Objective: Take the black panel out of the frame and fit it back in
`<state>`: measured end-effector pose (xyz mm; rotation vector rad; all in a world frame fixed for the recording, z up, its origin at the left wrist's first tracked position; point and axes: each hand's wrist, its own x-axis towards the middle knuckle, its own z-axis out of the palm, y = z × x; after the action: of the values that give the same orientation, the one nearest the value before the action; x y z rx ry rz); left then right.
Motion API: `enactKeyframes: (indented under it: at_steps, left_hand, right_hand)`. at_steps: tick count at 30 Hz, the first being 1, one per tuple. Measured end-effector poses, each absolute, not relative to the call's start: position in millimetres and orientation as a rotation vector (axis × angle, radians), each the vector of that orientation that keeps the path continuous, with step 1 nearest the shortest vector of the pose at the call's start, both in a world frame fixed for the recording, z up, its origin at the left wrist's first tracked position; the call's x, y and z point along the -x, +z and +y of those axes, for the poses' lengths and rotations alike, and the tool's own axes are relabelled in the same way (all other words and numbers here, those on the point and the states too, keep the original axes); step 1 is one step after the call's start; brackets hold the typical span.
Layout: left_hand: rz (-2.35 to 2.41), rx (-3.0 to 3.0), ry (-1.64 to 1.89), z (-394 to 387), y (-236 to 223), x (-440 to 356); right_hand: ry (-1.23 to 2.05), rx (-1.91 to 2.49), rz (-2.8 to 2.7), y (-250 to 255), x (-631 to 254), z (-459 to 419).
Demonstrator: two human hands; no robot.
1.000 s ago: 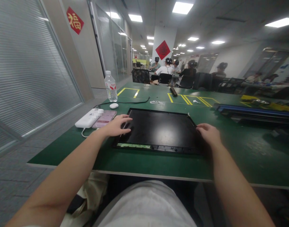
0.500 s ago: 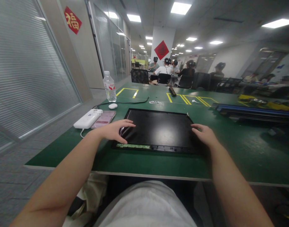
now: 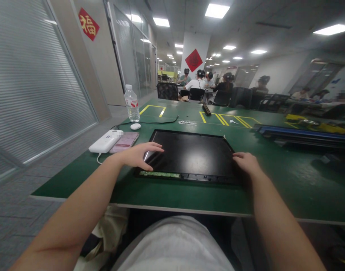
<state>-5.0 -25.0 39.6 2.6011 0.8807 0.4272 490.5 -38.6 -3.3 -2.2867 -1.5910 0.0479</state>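
Note:
A black flat display panel in a thin dark frame lies on the green table before me. A green circuit board strip runs along the left part of its near edge. My left hand is at the panel's left side, thumb and fingers spread apart over its surface, holding nothing. At the right edge, my right hand has its fingertips closed together on the frame; its lower fingers are hidden.
Left of the panel are a white power bank, a phone, a small white case and a water bottle. Dark long parts lie at the right. A black strip-shaped piece lies farther back. People sit beyond.
My right hand has shifted slightly right and down along the panel's right edge, its fingertips drawing closer together. My left hand stays spread, nearly unmoved.

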Motion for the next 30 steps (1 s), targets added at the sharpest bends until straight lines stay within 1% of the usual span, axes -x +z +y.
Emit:
enactKeyframes:
  at_steps: [9,13,17,24,30]
  left_hand:
    - [0.865,-2.629,0.431,-27,41,1]
    - [0.911,-2.616,0.395,-28,41,1]
    - [1.076,-2.577,0.370,-28,38,0]
    - [1.579,-2.482,0.445,-13,19,-4]
    - [1.553,-2.368,0.540,-1,5,1]
  right_hand:
    - [0.226,2.259,-1.489,-3,-491,-40]
    - [0.240,2.244,-1.471,-5,-493,-39]
    - [0.231,2.244,-1.475,-3,-493,-39]
    - [0.269,2.274,-1.421,0,-493,-43]
    - [0.219,2.218,-1.415,-6,-498,-40]
